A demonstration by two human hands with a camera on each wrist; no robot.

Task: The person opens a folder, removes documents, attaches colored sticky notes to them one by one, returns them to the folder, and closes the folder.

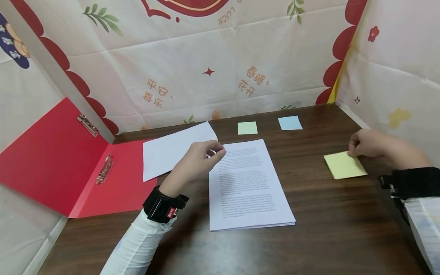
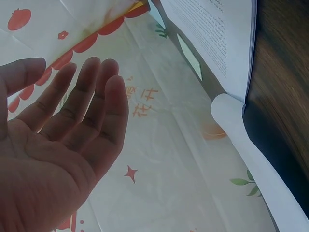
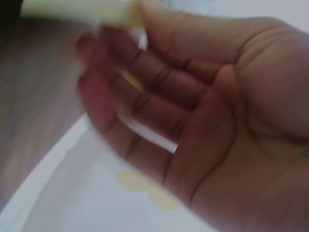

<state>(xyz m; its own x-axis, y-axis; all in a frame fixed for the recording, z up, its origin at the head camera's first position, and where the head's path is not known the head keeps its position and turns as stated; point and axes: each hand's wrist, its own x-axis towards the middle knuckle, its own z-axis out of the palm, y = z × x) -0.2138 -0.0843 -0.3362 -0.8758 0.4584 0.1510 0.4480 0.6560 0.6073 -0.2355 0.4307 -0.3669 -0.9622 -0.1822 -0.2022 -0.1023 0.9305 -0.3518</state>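
Note:
My right hand [image 1: 372, 147] pinches the near-right corner of a yellow sticky note pad [image 1: 345, 165] at the table's right side. In the right wrist view, blurred, the pad [image 3: 82, 12] lies between thumb and fingertips, the other fingers loosely bent. My left hand [image 1: 197, 162] hovers over the left edge of a stack of printed pages [image 1: 245, 187], holding nothing. The left wrist view shows its fingers [image 2: 72, 106] relaxed and slightly bent. Beside the stack, a blank white sheet [image 1: 178, 149] lies partly on an opened red folder [image 1: 127, 194].
Behind the stack lie a green sticky note [image 1: 247, 128] and a blue one [image 1: 290, 123]. Two metal clips, one of them a lower clip [image 1: 104, 169], are fixed inside the folder, whose cover [image 1: 55, 156] leans up at left. A printed cloth [image 1: 192, 88] closes off the back of the wooden table [image 1: 330, 229].

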